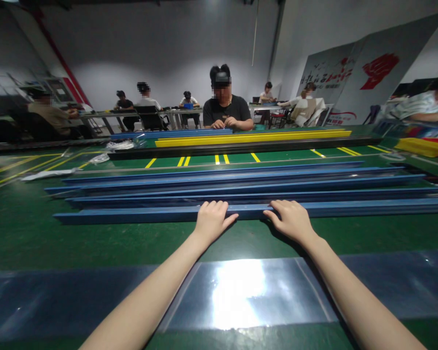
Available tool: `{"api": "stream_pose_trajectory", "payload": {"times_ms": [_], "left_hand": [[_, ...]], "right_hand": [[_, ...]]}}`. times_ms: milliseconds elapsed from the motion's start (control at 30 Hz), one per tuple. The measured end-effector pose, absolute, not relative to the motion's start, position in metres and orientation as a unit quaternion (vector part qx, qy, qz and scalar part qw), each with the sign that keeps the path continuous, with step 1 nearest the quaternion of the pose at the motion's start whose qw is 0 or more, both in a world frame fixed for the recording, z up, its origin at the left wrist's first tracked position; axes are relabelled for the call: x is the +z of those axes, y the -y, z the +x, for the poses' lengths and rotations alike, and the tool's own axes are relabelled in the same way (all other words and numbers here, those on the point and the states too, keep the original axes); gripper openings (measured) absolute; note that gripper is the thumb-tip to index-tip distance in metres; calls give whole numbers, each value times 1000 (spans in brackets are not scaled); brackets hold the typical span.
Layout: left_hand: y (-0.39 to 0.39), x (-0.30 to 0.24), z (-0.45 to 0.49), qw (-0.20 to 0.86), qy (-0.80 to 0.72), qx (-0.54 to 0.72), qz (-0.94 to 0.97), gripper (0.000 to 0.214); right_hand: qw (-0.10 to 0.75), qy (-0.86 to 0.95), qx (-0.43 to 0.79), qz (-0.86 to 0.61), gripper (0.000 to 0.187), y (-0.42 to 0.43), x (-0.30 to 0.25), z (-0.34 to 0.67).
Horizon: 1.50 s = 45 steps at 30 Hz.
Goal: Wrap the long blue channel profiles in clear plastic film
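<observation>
My left hand (212, 219) is closed over the nearest long blue channel strip (156, 214), fingers hooked across its top and thumb along its near side. Farther right on that strip, my right hand (291, 218) grips it the same way, with the fingertips hidden behind the edge. The strip lies lengthwise across the green table (131, 243). Just beyond it, several similar blue channel strips (160, 185) rest roughly parallel. Between my forearms and beneath them stretches a shiny clear plastic sheet (277, 306), reflecting bright light.
Across the table sit a yellow strip (255, 139) and a black strip (241, 147). A person in a black shirt (241, 109) sits facing me, both hands raised together. Crumpled clear plastic (120, 145) lies at left, and yellow pieces (423, 147) at far right. Other people work behind.
</observation>
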<state>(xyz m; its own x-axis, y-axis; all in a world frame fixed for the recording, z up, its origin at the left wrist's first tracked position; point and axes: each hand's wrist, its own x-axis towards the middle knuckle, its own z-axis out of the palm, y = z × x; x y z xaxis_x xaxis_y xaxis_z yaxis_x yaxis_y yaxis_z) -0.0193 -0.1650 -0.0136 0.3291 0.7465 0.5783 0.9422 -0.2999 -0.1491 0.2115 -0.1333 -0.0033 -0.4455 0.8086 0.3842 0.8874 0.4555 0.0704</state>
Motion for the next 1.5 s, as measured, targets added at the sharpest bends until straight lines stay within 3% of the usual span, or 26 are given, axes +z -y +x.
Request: {"api": "stream_pose_trajectory", "payload": {"times_ms": [1200, 1500], "left_hand": [[166, -12, -19, 228, 545, -202, -781, 36], [166, -12, -18, 222, 546, -207, -781, 34]], "right_hand": [[137, 839, -129, -511, 34, 135, -1, 210], [131, 859, -110, -483, 24, 141, 4, 201]]}}
